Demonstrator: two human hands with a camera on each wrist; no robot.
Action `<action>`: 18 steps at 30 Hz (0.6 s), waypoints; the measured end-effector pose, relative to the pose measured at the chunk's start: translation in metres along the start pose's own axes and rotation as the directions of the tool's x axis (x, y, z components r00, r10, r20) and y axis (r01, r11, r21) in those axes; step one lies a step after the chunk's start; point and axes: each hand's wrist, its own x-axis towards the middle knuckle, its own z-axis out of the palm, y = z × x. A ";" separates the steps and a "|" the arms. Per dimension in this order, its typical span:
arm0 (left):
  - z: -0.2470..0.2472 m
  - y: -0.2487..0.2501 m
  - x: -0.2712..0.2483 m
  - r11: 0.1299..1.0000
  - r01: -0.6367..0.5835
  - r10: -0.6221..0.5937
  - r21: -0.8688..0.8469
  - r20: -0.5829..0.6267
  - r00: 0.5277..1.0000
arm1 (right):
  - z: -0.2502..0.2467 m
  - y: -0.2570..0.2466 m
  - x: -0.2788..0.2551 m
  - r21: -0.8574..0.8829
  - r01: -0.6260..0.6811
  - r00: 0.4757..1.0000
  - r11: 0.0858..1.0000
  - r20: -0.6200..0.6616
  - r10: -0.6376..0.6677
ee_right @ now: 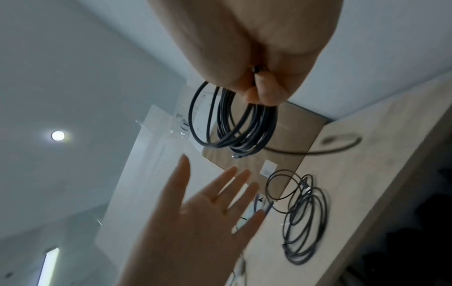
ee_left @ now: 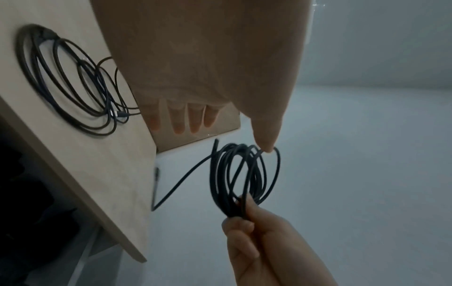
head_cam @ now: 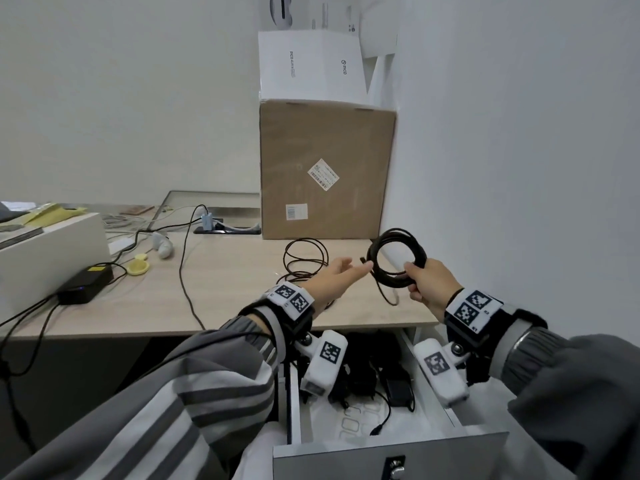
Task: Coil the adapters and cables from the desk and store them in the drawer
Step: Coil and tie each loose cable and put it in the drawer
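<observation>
Black cable [head_cam: 396, 259], wound into a ring of several loops, hangs in the air from the right hand [head_cam: 427, 284], whose fingers and thumb pinch the bundle at one side so the turns cannot spring apart; a short loose tail droops below that grip. From the head view the left hand [head_cam: 337, 277] reaches toward the ring with fingers straight and holding nothing, its tips just beside the near edge of the loops, most likely to catch the free end or steady the ring. Below both wrists the drawer [head_cam: 388, 448] stands pulled out with dark adapters already lying in it, so the ring probably goes down there next. Beyond the left hand a second cable [head_cam: 306, 259] lies loosely looped on the desk [head_cam: 138, 306], not yet tidied. From the left wrist, the thumb tip looks to meet the top of the coil, though actual contact cannot be confirmed, while the four fingers [ee_left: 178, 120] stay extended; the right hand clamps the opposite side of the ring, and the tail runs off toward the desk edge. The other cable sits flat on the wood to the side of that palm. From the right wrist, the curled fingers [ee_right: 266, 91] close round the strands with the loops hanging beneath, the left palm spread open nearby, and the cardboard box [ee_right: 288, 139] behind.
</observation>
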 end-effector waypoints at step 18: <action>0.035 0.016 0.014 0.891 -0.140 0.079 -0.432 -0.155 0.985 | 0.019 0.006 -0.020 0.274 -0.148 0.978 0.950 0.183 0.099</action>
